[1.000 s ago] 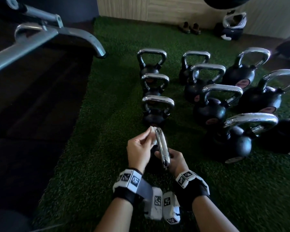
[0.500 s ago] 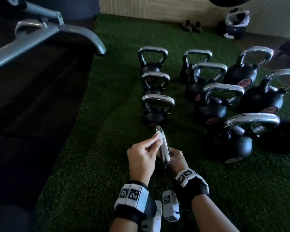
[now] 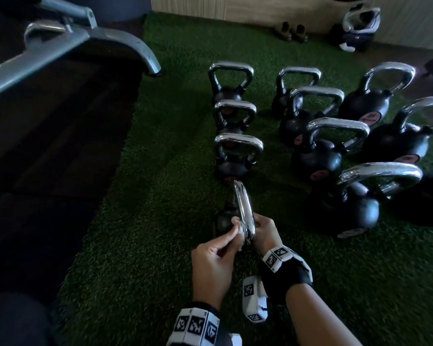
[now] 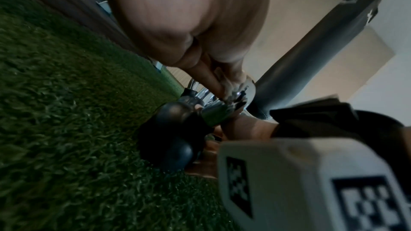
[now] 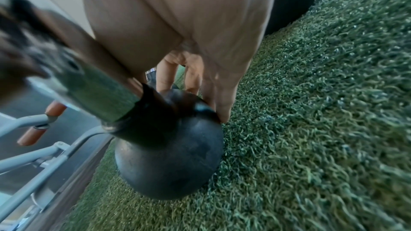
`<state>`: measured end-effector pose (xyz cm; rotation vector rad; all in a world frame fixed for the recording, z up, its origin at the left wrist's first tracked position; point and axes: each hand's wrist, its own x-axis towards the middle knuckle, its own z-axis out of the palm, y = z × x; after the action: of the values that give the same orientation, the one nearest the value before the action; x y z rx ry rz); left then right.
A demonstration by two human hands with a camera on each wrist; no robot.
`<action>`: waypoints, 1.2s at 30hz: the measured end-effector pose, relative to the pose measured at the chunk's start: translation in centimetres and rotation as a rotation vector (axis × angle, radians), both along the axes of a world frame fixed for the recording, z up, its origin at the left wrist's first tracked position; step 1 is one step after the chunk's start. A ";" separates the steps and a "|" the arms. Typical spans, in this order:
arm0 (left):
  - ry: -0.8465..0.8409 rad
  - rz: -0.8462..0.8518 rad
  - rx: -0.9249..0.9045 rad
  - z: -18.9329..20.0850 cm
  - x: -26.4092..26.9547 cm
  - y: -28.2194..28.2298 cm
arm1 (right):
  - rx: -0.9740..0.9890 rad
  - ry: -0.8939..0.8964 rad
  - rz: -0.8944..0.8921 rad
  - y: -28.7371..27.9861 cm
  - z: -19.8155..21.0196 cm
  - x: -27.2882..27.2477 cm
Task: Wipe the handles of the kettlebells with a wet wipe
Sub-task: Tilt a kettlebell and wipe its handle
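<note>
The nearest small black kettlebell point(image 3: 224, 221) stands on the green turf, its chrome handle point(image 3: 243, 206) edge-on to me. My left hand point(image 3: 235, 229) pinches a white wet wipe point(image 3: 240, 232) against the near end of that handle. In the left wrist view the fingertips point(image 4: 213, 83) press the wipe onto the chrome handle point(image 4: 220, 110) just above the ball point(image 4: 175, 134). My right hand point(image 3: 261, 227) holds the kettlebell from the right. In the right wrist view its fingers point(image 5: 193, 80) reach down round the far side of the ball point(image 5: 171, 155).
Several larger kettlebells point(image 3: 345, 208) with chrome handles stand in rows on the turf point(image 3: 148, 221) ahead and to the right. A grey metal bench frame point(image 3: 125, 41) sits over dark flooring at left. Shoes point(image 3: 291, 32) and a bag point(image 3: 358, 28) lie by the far wall.
My left hand has slid the wipe along the handle from its far top end down to the near end, toward me. The right hand has stayed on the kettlebell.
</note>
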<state>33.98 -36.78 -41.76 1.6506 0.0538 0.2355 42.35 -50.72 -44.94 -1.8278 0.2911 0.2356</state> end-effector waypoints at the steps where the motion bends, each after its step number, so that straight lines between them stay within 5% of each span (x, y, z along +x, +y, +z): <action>1: 0.014 -0.019 -0.003 -0.1 -0.2 0.2 | -0.001 -0.005 0.011 0.0 0.3 -0.1; 12: 0.214 -0.077 -0.001 -1.8 1.1 1.1 | 0.063 -0.004 0.001 0.4 0.7 -0.2; 16: 0.369 0.021 -0.168 -0.9 2.2 2.8 | 0.085 0.017 0.018 0.2 1.4 -0.9; 20: 0.441 0.138 -0.575 0.7 3.2 3.3 | -0.228 -0.252 -0.241 -1.2 4.4 -2.0; 23: 0.446 0.113 -0.705 2.0 3.9 2.9 | -0.126 -0.515 -0.130 -1.5 8.1 -3.1; 27: 0.411 0.003 -0.680 3.6 4.1 2.0 | -0.094 -0.520 0.143 -0.5 9.6 -3.5; 36: 0.350 -0.108 -0.352 5.3 4.0 1.6 | -0.051 -0.485 0.032 -1.1 9.4 -3.4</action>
<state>37.99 -35.14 -36.42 1.3221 0.2562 -0.1423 38.91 -51.84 -35.57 -1.8763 -0.0734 -0.1965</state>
